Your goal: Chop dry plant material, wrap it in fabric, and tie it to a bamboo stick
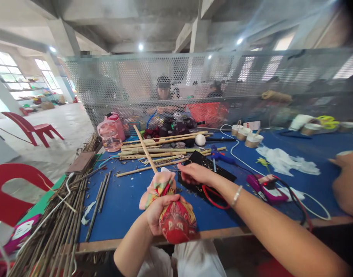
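Note:
My left hand (161, 211) is wrapped around a cloth-covered bundle (178, 223) with a red and yellow pattern, its round end toward me. A light wooden stick (146, 150) comes out of the bundle's far end, where the cloth is gathered. My right hand (196, 174) is closed in a pinch just right of the gathered cloth, and a thin thread (172, 170) seems to run from its fingertips toward the cloth. Beneath the right hand lies a black board (222, 173) with scraps on it.
Bamboo sticks (161, 154) and a white ball (199, 139) lie behind the hands. A blue glue gun (222, 157), purple power strip (265, 188) and paper cups (253, 139) are to the right. Dark twigs (57, 215) line the left edge. Another person's arm (349, 184) is at far right.

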A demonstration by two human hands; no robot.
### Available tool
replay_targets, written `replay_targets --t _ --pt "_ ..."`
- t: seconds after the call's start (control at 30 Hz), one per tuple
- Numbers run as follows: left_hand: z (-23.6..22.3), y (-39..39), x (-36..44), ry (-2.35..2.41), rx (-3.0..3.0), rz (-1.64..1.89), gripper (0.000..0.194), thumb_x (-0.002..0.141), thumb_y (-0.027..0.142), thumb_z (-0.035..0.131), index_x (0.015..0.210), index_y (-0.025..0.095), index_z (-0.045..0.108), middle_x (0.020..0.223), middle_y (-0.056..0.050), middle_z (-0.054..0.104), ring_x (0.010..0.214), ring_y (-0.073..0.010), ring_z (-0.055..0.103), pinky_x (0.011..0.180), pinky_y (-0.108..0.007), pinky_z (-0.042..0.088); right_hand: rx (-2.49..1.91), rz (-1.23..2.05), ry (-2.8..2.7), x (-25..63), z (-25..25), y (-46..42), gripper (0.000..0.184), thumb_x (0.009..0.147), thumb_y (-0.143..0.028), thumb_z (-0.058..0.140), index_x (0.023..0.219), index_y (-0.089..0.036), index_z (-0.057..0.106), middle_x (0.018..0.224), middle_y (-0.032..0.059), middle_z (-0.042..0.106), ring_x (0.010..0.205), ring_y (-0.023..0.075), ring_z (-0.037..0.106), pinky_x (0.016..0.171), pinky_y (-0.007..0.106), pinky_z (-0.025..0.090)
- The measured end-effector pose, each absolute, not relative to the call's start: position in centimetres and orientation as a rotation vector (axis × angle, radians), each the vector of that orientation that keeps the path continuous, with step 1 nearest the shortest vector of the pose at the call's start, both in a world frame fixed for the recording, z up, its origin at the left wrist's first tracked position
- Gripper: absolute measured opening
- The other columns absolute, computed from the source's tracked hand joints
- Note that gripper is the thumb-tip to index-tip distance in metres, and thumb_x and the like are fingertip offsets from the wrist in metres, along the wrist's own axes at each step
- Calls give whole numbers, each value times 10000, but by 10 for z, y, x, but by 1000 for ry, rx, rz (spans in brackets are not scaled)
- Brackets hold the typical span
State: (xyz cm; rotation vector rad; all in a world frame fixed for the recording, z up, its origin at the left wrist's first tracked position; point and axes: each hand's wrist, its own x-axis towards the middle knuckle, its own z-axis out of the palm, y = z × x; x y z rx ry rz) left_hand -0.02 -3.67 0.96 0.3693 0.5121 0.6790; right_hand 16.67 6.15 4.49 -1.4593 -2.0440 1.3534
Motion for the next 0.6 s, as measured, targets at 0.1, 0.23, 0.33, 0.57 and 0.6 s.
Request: replay_targets --t 0.1,0.23,0.33,0.57,0.6 --pt "7 -38 3 610 366 680 186 656 182 667 824 103 668 773 -99 688 885 -256 674 881 -359 473 -1157 1839 -2169 168 49 24 671 697 -765 553 858 -127 689 767 46 666 675 147 570 561 244 445" --pt "15 -48 12 728 560 729 307 582 146 665 886 109 696 726 -73 673 785 -238 662 813 -367 483 -892 2187 -1857 156 50 -8 647 545 -563 818 1040 -166 691 1021 44 686 951 193 617 909 321 471" --pt "26 -58 12 771 810 622 202 573 211 708 755 121 710 717 -59 661 718 -199 615 787 -350 468 -862 2337 -1646 148 45 -11 580 473 -493 867 940 -186 714 932 15 692 894 181 629 913 340 479" --pt "13 -67 7 661 757 429 270 531 333 770 717 142 735 726 -45 685 687 -159 607 827 -324 461 -796 2214 -1573 125 39 -27 474 581 -618 777 680 -172 651 748 8 633 754 149 596 872 326 485" --pt "11 -67 6 662 707 439 273 508 326 778 695 133 730 718 -56 689 674 -162 618 833 -330 465 -779 2226 -1489 121 39 -31 468 636 -628 739 669 -175 626 755 14 630 763 149 602 870 320 483"
